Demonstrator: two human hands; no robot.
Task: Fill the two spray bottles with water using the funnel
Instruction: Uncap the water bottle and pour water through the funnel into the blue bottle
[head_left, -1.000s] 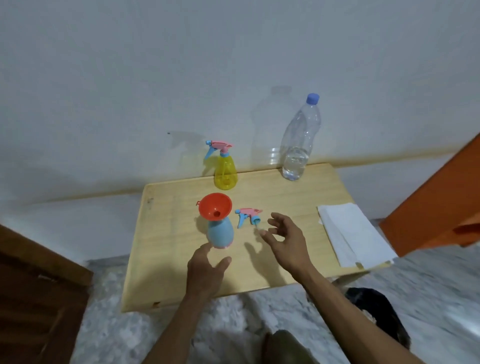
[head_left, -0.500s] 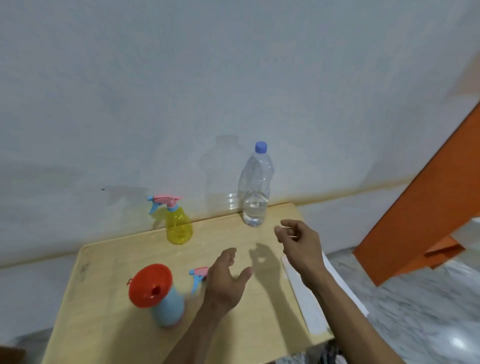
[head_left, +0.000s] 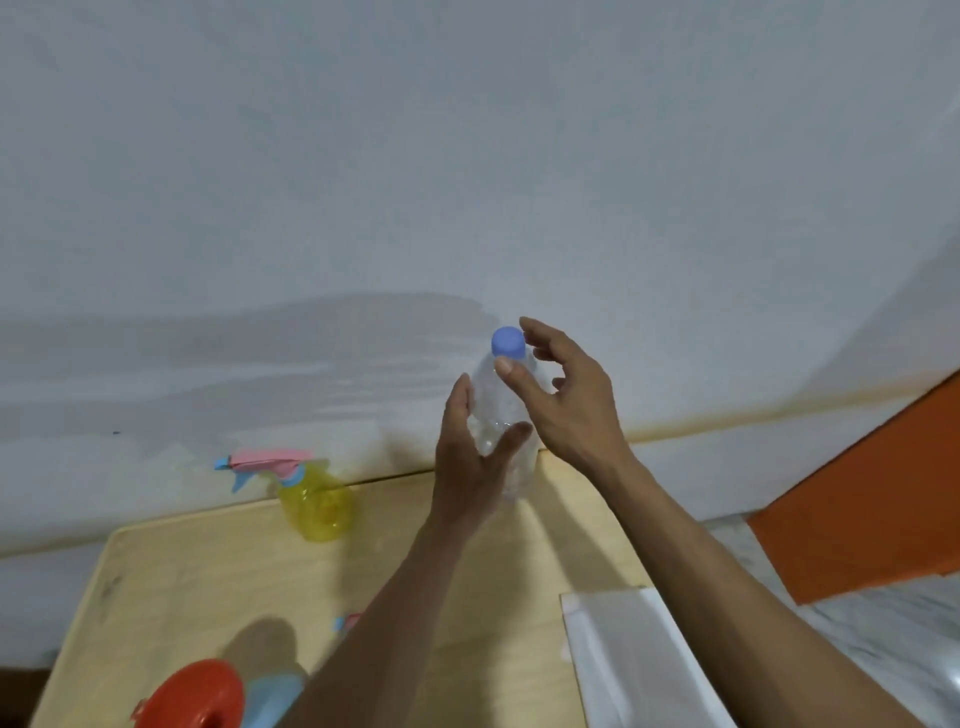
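Sitting across the lower frame, the wooden table (head_left: 218, 582) is carrying everything for the job. A white folded cloth (head_left: 639, 660) is lying at its right edge. The clear water bottle (head_left: 506, 410) is standing upright at the back edge near the wall, w/ its blue cap (head_left: 508, 343) on. The yellow spray bottle (head_left: 318, 506) is standing to its left, sprayer head fitted. The red funnel (head_left: 195, 696) is sitting in the mouth of the blue spray bottle (head_left: 272, 693) at the bottom edge, well apart from the water bottle.

The left hand (head_left: 470, 457) is reaching for the bottle body, fingers spread and relaxed around it but not clamped yet. The right hand (head_left: 563, 400) is hovering just beside the cap, thumb and fingers apart, holding nothing.

To do this step well, IMO: the left hand should be wrapping the body firmly but not squeezing, since thin plastic will be buckling and spilling once uncapped. The right should be pinching the cap squarely and twisting while the bottle is staying upright on the table.
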